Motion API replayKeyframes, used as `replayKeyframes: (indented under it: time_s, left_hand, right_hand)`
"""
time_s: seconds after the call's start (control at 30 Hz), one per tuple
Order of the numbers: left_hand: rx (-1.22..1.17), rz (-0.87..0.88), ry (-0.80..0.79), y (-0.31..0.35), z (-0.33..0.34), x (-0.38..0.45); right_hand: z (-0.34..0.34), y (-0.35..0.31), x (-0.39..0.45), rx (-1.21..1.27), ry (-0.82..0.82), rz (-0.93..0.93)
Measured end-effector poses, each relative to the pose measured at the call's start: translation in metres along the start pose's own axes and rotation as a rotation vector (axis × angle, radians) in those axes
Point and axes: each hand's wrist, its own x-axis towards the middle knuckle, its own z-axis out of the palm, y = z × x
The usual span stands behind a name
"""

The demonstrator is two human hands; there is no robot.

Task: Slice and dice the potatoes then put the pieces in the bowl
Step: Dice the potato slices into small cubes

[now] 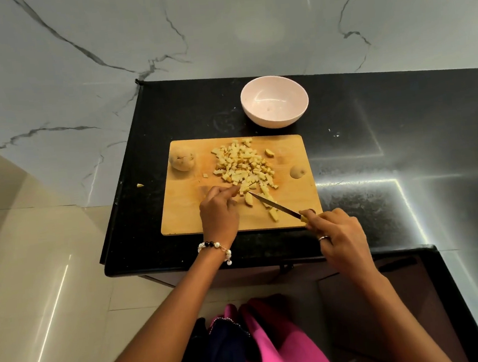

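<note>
Head view: small yellow potato cubes [243, 165] lie heaped on the wooden board [182, 215], near the empty bowl [274, 101]. Right hand [339, 232] grips a knife [275, 206]; left hand [219, 212] pinches cubes.

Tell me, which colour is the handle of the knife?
Yellow. The knife handle shows only partly, inside the right hand, in the head view.

A pale pink bowl [274, 101] is set on a speckled black counter [374, 138]. Pale yellow diced potato [245, 165] is heaped on a tan wooden board [188, 215] (orange-stained). Grey-veined white marble [102, 48] is seen behind.
</note>
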Motion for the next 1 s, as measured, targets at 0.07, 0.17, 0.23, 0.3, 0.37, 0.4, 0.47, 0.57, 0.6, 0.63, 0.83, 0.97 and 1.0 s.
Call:
replayKeyframes:
  time_s: [0.07, 0.17, 0.23, 0.3, 0.37, 0.4, 0.47, 0.57, 0.6, 0.63, 0.83, 0.97, 1.0]
  left_hand:
    - [-0.011, -0.034, 0.018, -0.002, -0.004, 0.001]
    - [-0.022, -0.029, 0.014, -0.007, -0.008, 0.004]
    - [-0.033, -0.038, -0.003, -0.011, -0.011, 0.006]
    - [-0.045, -0.048, -0.019, -0.013, -0.013, 0.007]
    - [-0.06, -0.064, -0.035, -0.014, -0.015, 0.007]
    - [-0.067, -0.075, -0.043, -0.015, -0.015, 0.008]
    - [-0.073, -0.094, -0.055, -0.016, -0.016, 0.009]
    - [-0.069, -0.111, -0.08, -0.018, -0.017, 0.01]
    - [-0.067, -0.114, -0.085, -0.018, -0.018, 0.01]
    - [-0.063, -0.113, -0.088, -0.019, -0.018, 0.009]
    - [-0.04, -0.111, -0.101, -0.019, -0.018, 0.009]
    - [-0.033, -0.107, -0.099, -0.02, -0.017, 0.01]
    - [-0.033, -0.111, -0.096, -0.02, -0.016, 0.01]
  right_hand:
    - [-0.002, 0.008, -0.001, -0.005, 0.002, -0.007]
    - [-0.002, 0.013, -0.002, -0.029, -0.014, -0.065]
    - [-0.001, 0.016, -0.001, -0.087, -0.018, -0.114]
    - [0.002, 0.018, -0.001, -0.129, -0.02, -0.13]
    - [0.007, 0.02, 0.001, -0.148, -0.017, -0.131]
    - [0.01, 0.021, 0.003, -0.153, -0.013, -0.13]
    - [0.016, 0.021, 0.008, -0.147, -0.005, -0.116]
    - [0.025, 0.023, 0.023, -0.134, -0.001, -0.069]
    - [0.029, 0.022, 0.03, -0.135, -0.005, -0.058]
    - [0.031, 0.021, 0.035, -0.138, -0.011, -0.055]
    - [0.043, 0.016, 0.07, -0.148, 0.003, -0.032]
    - [0.043, 0.016, 0.08, -0.119, 0.006, -0.001]
    - [0.043, 0.017, 0.082, -0.109, 0.002, 0.008]
